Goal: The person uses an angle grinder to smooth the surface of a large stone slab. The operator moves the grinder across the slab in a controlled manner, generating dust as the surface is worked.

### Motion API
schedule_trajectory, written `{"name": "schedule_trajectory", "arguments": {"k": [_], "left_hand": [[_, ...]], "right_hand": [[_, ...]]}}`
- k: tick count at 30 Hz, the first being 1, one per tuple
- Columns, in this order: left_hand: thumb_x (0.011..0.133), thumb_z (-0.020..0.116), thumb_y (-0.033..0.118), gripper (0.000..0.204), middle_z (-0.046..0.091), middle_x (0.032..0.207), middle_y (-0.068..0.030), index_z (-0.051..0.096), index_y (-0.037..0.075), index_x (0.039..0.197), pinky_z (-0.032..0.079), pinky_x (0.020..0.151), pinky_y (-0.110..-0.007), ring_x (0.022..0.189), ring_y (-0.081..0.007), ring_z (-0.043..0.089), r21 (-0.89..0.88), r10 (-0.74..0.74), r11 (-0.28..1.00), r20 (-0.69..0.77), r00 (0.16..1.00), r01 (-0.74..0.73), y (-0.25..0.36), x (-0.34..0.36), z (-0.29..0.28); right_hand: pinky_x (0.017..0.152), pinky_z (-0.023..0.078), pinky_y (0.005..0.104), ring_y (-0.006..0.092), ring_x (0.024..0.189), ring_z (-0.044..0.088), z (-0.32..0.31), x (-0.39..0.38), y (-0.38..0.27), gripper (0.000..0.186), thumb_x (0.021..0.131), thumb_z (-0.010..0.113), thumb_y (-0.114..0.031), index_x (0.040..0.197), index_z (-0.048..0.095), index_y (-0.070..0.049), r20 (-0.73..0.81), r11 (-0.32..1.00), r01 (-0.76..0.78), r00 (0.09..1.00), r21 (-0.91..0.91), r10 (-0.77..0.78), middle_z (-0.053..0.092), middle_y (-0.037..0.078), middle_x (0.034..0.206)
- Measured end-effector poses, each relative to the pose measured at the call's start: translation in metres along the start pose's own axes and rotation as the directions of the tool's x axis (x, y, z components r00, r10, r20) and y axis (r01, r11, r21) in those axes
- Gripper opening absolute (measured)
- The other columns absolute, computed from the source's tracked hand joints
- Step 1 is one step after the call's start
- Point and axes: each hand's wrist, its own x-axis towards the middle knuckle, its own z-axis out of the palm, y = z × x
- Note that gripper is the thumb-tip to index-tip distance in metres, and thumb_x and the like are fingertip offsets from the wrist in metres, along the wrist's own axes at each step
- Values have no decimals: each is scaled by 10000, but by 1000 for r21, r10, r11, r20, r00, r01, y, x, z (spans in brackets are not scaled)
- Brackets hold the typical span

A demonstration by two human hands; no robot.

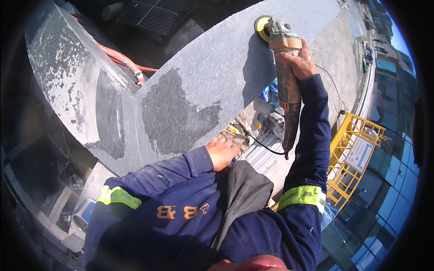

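Observation:
My right hand [300, 63] is wrapped around the body of a worn, dusty angle grinder [287, 83]. The grinder is raised at the far side, with its yellow-rimmed round disc [262, 28] at the upper edge of a grey slab [199, 86]. Whether the disc touches the slab I cannot tell. A dark, irregular patch marks the slab's middle. My left hand [221, 153] is at the slab's near edge, in front of my chest. It holds nothing I can see, and its fingers look apart, though they are partly hidden.
Orange-red hoses [122, 58] run behind the angled slab corner at left. A black cord [266, 147] hangs from the grinder's tail. Below the slab lie long pale strips [266, 156] and clutter. A yellow metal barrier [352, 153] stands at right, beside a glass facade [391, 167].

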Motion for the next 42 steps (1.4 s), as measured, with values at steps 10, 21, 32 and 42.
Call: {"name": "schedule_trajectory", "arguments": {"k": [10,21,32,42], "left_hand": [[842,625,215,254,634,975,-198,601,23,1005,435,861,-512,975,-382,617,154,-3,988,143,990,-19,2,0,-5],[831,626,205,259,650,969,-203,612,24,1017,447,870,-517,971,-397,628,147,-1,989,134,991,-19,3,1,-7],[804,630,224,386,660,1014,-225,606,11,1125,515,825,-477,945,-388,659,128,47,988,291,956,-88,-2,-1,-4],[838,605,257,564,581,1262,-203,463,74,1353,395,997,-509,1197,-380,540,112,-15,993,324,946,-23,-10,3,14]], "right_hand": [[960,479,377,311,1122,602,21,-48,0,1016,639,828,-337,1433,286,-7,17,987,48,999,151,-51,594,219,1214],[922,502,368,310,1078,624,20,-50,-11,1004,659,823,-321,1429,265,4,-1,993,-12,1000,121,13,612,225,1178],[974,481,383,297,1123,589,57,-46,-43,1056,679,833,-336,1464,203,-15,184,969,177,960,174,-209,578,195,1233],[957,503,390,334,1100,606,68,-42,-59,1058,658,828,-341,1458,217,-15,180,963,253,947,89,-266,578,223,1221]]}}
